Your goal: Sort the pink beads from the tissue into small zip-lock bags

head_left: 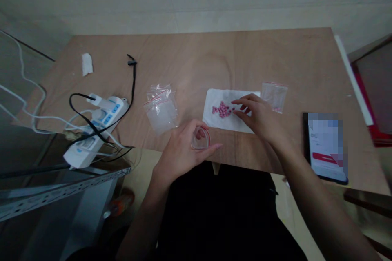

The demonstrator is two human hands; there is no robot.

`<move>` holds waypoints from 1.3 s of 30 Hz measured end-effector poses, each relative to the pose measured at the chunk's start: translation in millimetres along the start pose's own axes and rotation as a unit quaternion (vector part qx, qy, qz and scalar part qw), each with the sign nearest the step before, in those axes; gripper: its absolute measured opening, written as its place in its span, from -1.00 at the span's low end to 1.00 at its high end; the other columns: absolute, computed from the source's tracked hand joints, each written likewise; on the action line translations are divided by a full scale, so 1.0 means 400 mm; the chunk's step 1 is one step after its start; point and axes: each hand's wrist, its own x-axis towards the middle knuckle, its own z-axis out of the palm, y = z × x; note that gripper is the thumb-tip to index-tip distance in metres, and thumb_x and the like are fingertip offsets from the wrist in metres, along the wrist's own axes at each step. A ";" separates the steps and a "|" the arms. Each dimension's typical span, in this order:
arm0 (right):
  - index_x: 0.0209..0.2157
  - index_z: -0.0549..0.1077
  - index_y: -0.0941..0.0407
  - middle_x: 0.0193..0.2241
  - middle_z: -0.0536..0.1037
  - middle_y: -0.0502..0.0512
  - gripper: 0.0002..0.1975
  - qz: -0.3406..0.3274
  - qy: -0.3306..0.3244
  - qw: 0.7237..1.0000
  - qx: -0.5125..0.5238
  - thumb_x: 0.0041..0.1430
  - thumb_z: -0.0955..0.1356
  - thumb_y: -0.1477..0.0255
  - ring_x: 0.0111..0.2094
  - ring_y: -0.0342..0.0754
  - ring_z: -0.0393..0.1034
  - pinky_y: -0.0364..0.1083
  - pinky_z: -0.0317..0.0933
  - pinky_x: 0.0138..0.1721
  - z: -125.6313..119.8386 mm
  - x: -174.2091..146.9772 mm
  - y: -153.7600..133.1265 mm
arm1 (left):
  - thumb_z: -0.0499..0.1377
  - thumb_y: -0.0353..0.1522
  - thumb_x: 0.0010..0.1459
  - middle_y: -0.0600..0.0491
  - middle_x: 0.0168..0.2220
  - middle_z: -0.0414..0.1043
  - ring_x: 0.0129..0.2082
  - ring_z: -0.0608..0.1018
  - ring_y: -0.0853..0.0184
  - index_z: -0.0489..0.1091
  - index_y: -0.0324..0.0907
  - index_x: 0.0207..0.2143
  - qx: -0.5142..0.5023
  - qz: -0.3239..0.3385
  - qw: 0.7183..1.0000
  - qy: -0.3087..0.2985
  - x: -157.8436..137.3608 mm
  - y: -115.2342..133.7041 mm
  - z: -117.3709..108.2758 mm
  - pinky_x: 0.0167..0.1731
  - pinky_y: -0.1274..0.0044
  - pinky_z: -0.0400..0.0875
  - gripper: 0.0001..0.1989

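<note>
Curled around a small clear zip bag (201, 142) with a red-edged mouth, my left hand (180, 149) keeps it spread open near the table's front edge. My right hand (255, 115) reaches over a white sheet (245, 125), its thumb and index finger parted at the right side of a pile of small pink beads (222, 109). A few beads lie loose by those fingertips. Just beyond the right hand is another clear zip bag (275, 96) with a few pink beads at its bottom.
Several clear zip bags (161, 110) lie stacked on the wooden table (190, 61). A power strip (94, 134) with tangled cables sits at the left edge, near a crumpled white tissue (87, 64). At right rests a phone (326, 149). Metal shelving (64, 193) stands at lower left.
</note>
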 end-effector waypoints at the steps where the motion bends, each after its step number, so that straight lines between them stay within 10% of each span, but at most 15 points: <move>1: -0.11 0.56 0.19 -0.19 0.53 0.25 -0.75 -0.001 -0.020 1.000 -0.018 0.16 0.35 0.50 -0.33 -0.01 0.46 0.00 0.37 -0.26 0.005 0.008 0.011 | 0.35 -0.14 0.02 0.10 -0.37 0.49 -0.39 0.54 0.37 0.31 -0.14 -0.25 0.002 -0.001 1.000 -0.004 -0.001 0.001 0.001 -0.34 0.50 0.47 -0.62; 39: -0.26 0.58 0.19 -0.36 0.58 0.21 -0.79 -0.058 -0.106 0.976 -0.179 0.23 0.29 0.47 -0.37 -0.02 0.44 -0.10 0.18 -0.36 0.038 0.105 -0.001 | 0.34 -0.21 0.05 0.12 -0.38 0.46 -0.39 0.53 0.37 0.30 -0.14 -0.24 -0.054 -0.004 0.997 -0.050 0.010 -0.023 0.021 -0.33 0.49 0.46 -0.67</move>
